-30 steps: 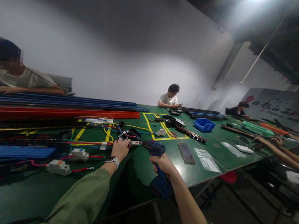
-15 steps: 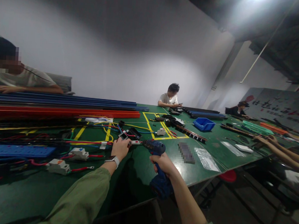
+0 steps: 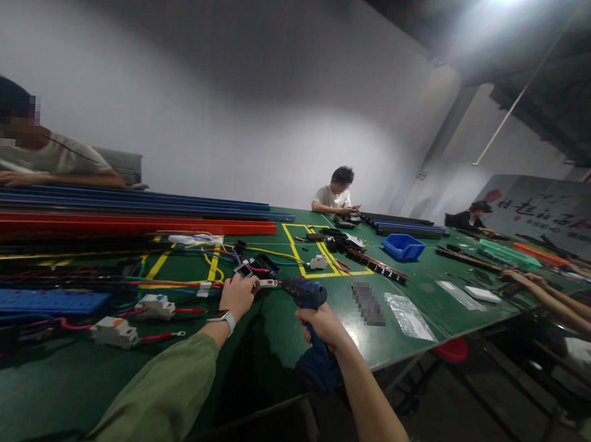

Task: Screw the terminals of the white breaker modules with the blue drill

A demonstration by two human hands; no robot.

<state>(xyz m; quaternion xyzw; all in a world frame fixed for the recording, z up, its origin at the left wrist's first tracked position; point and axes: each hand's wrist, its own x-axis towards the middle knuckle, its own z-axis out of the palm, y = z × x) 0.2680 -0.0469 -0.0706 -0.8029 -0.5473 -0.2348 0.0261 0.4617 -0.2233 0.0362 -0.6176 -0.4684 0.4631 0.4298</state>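
Observation:
My right hand (image 3: 320,322) is wrapped round the handle of a blue cordless drill (image 3: 321,362), held upright with its nose pointing left. My left hand (image 3: 239,293) grips a small white block with a red mark, by its look a circuit breaker (image 3: 268,283). The drill's tip meets or nearly meets the breaker's right end; exact contact is too small to tell. My fingers hide the breaker's left part. Behind that hand are a black housing (image 3: 264,264) and coloured wires. Two white circuit breakers (image 3: 115,331) (image 3: 155,304) with red lugged leads lie to the left.
A blue power strip (image 3: 37,300), wire bundles and long red (image 3: 225,227) and blue rails fill the table's left. A phone-like dark slab (image 3: 368,303), plastic bag (image 3: 410,316) and blue bin (image 3: 403,247) lie rightward. Several co-workers sit around the green table (image 3: 286,374).
Both hands, the drill and the breaker keep practically the same place. The view has shifted only very slightly.

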